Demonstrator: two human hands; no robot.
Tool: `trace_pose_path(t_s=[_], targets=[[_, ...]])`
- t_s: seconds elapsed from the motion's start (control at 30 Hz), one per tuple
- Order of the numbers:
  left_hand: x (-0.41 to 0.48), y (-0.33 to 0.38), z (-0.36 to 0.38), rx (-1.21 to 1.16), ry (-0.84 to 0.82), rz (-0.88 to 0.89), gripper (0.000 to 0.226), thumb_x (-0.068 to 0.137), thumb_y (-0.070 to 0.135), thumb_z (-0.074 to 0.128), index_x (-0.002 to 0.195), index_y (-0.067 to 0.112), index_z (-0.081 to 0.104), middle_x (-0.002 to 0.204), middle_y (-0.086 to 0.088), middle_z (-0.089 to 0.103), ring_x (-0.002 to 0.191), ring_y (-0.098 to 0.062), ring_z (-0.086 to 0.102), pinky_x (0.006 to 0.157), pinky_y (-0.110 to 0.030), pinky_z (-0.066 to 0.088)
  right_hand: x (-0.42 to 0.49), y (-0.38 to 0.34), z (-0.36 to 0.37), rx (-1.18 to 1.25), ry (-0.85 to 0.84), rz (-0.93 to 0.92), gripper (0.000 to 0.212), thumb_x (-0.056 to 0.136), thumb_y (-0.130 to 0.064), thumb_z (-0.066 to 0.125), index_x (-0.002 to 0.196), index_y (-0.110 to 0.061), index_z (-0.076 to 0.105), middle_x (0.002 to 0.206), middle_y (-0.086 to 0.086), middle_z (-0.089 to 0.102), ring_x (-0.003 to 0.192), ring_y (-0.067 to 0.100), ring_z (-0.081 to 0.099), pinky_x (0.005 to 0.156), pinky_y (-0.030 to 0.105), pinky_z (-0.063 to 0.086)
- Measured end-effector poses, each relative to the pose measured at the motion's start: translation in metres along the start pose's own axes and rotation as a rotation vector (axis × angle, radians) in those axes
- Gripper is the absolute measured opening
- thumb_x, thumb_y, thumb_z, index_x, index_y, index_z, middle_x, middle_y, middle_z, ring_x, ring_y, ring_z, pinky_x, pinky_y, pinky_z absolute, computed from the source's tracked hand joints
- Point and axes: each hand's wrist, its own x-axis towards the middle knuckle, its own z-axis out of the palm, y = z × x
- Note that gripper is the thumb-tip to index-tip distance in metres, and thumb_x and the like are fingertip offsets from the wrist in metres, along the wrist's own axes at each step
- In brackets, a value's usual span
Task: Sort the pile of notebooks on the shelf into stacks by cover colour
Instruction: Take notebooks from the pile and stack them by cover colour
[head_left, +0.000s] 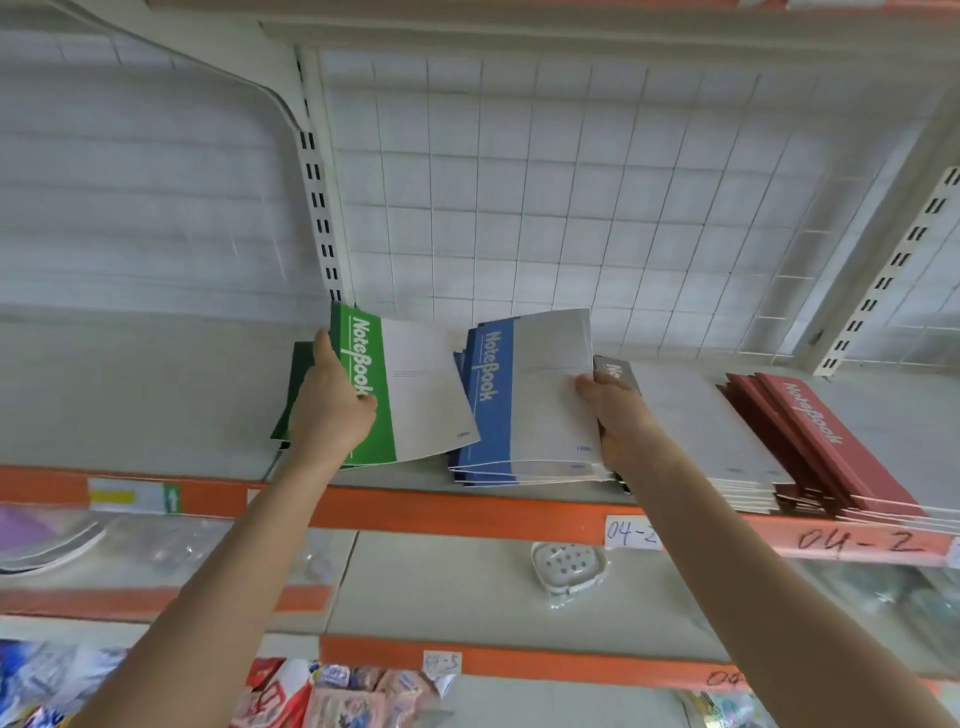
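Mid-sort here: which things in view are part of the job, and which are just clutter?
Job: green notebook in left hand; top blue notebook in right hand; blue stack; grey stack; red stack; dark green notebooks.
Clutter: white plastic dish, packets below, shelf labels.

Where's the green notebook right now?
Head view, left of centre: the left hand grips the green notebook by its spine, over dark green notebooks, just left of the blue notebook stack.

Bright, even, diffuse light with only soft shadows; wide-angle bending curves the edges, and the whole view is slightly soft.
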Motion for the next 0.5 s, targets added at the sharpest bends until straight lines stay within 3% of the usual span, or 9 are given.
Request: trace_pose_path(t_s=[0.1, 0.23, 0.37, 0.43, 0.5], targets=[[0.008, -0.016, -0.008, 0.25, -0.063, -0.022, 0.097, 0.079, 0.023, 0.074, 0.149, 0.01, 0.008, 0.12, -0.02, 0.051, 0.106, -0.036, 0.053, 0.08, -0.044, 0.047, -0.004, 0.006, 0.006, -0.019, 0.052, 0.005, 0.019, 0.098, -0.007, 0.043, 0.089, -0.014, 0.057, 0.088, 0.009, 0.061, 0.074, 0.024, 0.058, 0.064, 0.036, 0.051], [0.006, -0.023, -0.01, 0.544, -0.074, 0.074, 0.061, 0.087, 0.038, 0.062, 0.132, 0.007, 0.036, 0.124, -0.02, 0.047, 0.115, -0.036, 0.042, 0.083, -0.042, 0.045, -0.013, 0.009, 0.012, -0.034, 0.097, -0.008, 0.022, 0.096, -0.003, 0.041, 0.083, -0.01, 0.058, 0.081, 0.009, 0.06, 0.069, 0.024, 0.057, 0.065, 0.037, 0.05], [0.007, -0.026, -0.01, 0.592, -0.039, 0.13, 0.05, 0.091, 0.034, 0.056, 0.129, 0.007, 0.042, 0.125, -0.018, 0.047, 0.115, -0.036, 0.043, 0.083, -0.043, 0.046, -0.021, 0.005, 0.007, -0.058, 0.161, -0.024, 0.016, 0.096, -0.004, 0.043, 0.092, -0.01, 0.057, 0.079, 0.009, 0.058, 0.066, 0.024, 0.056, 0.068, 0.039, 0.049], [0.006, -0.024, -0.008, 0.572, -0.031, 0.189, 0.053, 0.09, 0.028, 0.057, 0.136, 0.008, 0.038, 0.131, -0.017, 0.044, 0.12, -0.036, 0.039, 0.088, -0.044, 0.044, -0.023, 0.002, -0.001, -0.077, 0.187, -0.036, 0.016, 0.097, -0.006, 0.043, 0.09, -0.011, 0.056, 0.082, 0.009, 0.058, 0.069, 0.024, 0.056, 0.072, 0.042, 0.05], [0.0, -0.019, 0.002, 0.451, -0.032, 0.325, 0.06, 0.091, 0.027, 0.057, 0.142, 0.009, 0.032, 0.14, -0.017, 0.04, 0.128, -0.035, 0.036, 0.097, -0.042, 0.041, -0.026, -0.001, -0.007, -0.074, 0.197, -0.058, 0.019, 0.097, -0.007, 0.042, 0.085, -0.012, 0.056, 0.082, 0.008, 0.058, 0.069, 0.023, 0.056, 0.067, 0.036, 0.05]])
